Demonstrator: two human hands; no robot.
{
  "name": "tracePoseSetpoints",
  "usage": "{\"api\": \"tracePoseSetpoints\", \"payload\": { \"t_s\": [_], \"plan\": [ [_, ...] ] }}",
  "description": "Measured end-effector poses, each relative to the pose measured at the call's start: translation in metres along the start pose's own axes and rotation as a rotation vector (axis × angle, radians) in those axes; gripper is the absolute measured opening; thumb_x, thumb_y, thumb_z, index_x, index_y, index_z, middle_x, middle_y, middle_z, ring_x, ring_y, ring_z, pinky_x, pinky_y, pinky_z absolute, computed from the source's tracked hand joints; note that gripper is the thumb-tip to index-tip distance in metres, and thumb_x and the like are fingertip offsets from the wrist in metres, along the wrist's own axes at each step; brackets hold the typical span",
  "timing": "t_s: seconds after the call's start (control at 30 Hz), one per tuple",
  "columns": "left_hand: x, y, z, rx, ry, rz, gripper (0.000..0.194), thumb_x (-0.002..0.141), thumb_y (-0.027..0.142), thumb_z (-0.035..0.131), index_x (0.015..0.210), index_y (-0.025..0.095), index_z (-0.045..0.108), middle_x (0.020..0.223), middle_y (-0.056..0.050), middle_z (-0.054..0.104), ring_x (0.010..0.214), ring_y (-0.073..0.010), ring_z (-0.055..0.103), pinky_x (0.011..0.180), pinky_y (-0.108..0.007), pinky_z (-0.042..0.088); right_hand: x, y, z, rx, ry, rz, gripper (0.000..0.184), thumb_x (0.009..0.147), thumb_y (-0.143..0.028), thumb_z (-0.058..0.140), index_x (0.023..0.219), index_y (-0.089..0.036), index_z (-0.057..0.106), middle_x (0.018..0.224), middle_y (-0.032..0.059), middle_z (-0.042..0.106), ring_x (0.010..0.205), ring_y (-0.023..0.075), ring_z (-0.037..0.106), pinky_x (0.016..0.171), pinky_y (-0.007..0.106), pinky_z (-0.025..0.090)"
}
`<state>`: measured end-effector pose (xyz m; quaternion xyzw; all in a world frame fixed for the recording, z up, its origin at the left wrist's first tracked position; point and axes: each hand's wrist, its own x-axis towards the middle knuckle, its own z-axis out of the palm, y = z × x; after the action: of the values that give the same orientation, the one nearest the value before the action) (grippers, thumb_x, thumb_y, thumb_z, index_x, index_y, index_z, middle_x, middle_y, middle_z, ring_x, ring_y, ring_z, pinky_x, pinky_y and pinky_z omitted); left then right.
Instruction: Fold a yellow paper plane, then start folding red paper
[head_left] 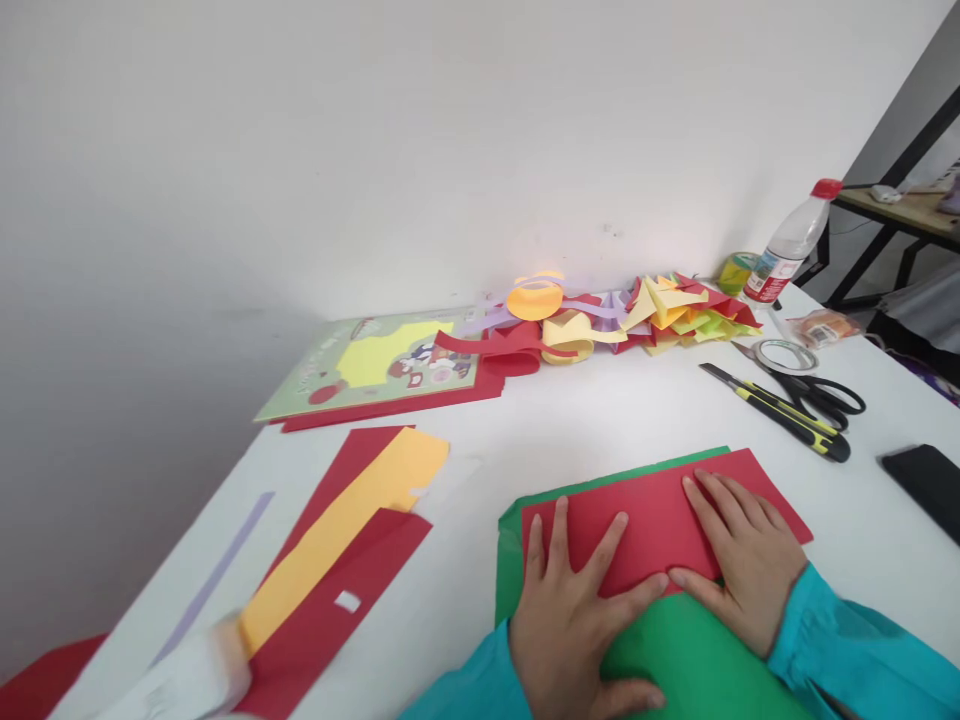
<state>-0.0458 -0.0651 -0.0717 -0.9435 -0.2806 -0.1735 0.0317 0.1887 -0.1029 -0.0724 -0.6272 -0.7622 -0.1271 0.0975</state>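
Note:
My left hand [574,610] lies flat with fingers spread on a folded red paper [652,515]. My right hand [742,555] also presses flat on that red paper, its fingers stretched toward the fold. The red paper rests on a green sheet [675,650] lying on the white table [600,410]. Both sleeves are teal.
Red and orange paper strips [352,540] lie to the left. A paper pack [375,365] and a heap of coloured paper scraps [622,315] sit by the wall. A utility knife [776,412], scissors [814,390], tape roll [784,353], bottle [791,240] and a dark phone [926,480] are at the right.

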Motion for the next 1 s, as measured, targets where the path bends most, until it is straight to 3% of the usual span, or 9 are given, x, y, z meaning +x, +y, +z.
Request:
{"api": "tracePoseSetpoints", "payload": {
  "t_s": [0.07,0.17,0.27,0.33,0.53,0.63,0.8,1.0],
  "plan": [
    [0.001,0.0,0.001,0.002,-0.004,0.045,0.08,0.061,0.083,0.036,0.128,0.039,0.044,0.145,-0.003,0.029,0.128,-0.0501,0.011,0.092,-0.072,0.011,0.0,-0.001,-0.001,-0.003,-0.004,0.0,0.077,0.078,-0.063,0.041,0.133,-0.01,0.04,0.129,0.0173,0.049,0.116,0.0326,0.042,0.089,0.046,0.038],
    [0.004,0.004,0.007,0.019,-0.008,0.136,0.078,0.068,0.079,0.032,0.127,0.029,0.047,0.143,-0.005,0.033,0.13,-0.0415,0.017,0.102,-0.06,0.012,0.001,-0.001,-0.001,-0.012,-0.005,0.002,0.077,0.078,-0.063,0.042,0.131,-0.008,0.042,0.128,0.0178,0.049,0.115,0.0328,0.042,0.089,0.045,0.037],
    [0.006,0.011,0.012,0.084,-0.011,0.147,0.061,0.078,0.065,0.039,0.122,0.024,0.051,0.138,-0.005,0.039,0.129,-0.0362,0.023,0.104,-0.052,0.018,0.001,-0.002,-0.001,-0.023,0.003,-0.003,0.077,0.078,-0.063,0.042,0.13,-0.007,0.044,0.128,0.0181,0.05,0.115,0.0328,0.042,0.089,0.045,0.037],
    [0.007,0.014,0.011,0.12,-0.025,0.136,0.051,0.082,0.055,0.043,0.124,0.026,0.049,0.138,-0.003,0.039,0.127,-0.0355,0.026,0.103,-0.051,0.022,0.001,-0.001,-0.001,-0.023,0.003,-0.007,0.077,0.078,-0.064,0.042,0.13,-0.007,0.044,0.127,0.0177,0.05,0.115,0.0327,0.042,0.09,0.045,0.037],
    [0.008,0.011,0.002,0.124,-0.054,0.154,0.045,0.086,0.04,0.046,0.13,0.033,0.039,0.138,-0.004,0.04,0.126,-0.0352,0.03,0.098,-0.052,0.032,0.001,-0.001,0.0,-0.013,-0.002,0.001,0.077,0.078,-0.064,0.041,0.131,-0.008,0.042,0.129,0.0175,0.049,0.115,0.0326,0.042,0.09,0.045,0.036],
    [0.008,0.01,0.001,0.105,-0.069,0.162,0.048,0.085,0.044,0.048,0.131,0.033,0.039,0.138,-0.006,0.04,0.126,-0.0363,0.031,0.096,-0.053,0.034,0.001,-0.002,-0.001,-0.013,-0.007,0.009,0.076,0.079,-0.064,0.039,0.132,-0.009,0.041,0.129,0.0173,0.049,0.116,0.0326,0.042,0.09,0.045,0.036],
    [0.008,0.007,0.003,0.041,-0.058,0.187,0.068,0.073,0.068,0.045,0.131,0.034,0.038,0.138,-0.007,0.039,0.124,-0.0381,0.033,0.093,-0.054,0.037,0.001,-0.002,-0.001,-0.025,0.0,-0.006,0.075,0.079,-0.062,0.041,0.132,-0.008,0.041,0.129,0.0171,0.048,0.116,0.0323,0.041,0.09,0.045,0.037],
    [0.008,0.01,0.013,0.04,0.089,0.109,0.044,0.08,0.047,0.055,0.123,0.043,0.045,0.134,0.001,0.045,0.126,-0.0311,0.034,0.099,-0.051,0.034,-0.001,0.0,0.001,-0.026,0.029,-0.027,0.076,0.077,-0.061,0.045,0.131,-0.008,0.041,0.13,0.0164,0.048,0.116,0.0319,0.042,0.088,0.044,0.038]
  ]
}}
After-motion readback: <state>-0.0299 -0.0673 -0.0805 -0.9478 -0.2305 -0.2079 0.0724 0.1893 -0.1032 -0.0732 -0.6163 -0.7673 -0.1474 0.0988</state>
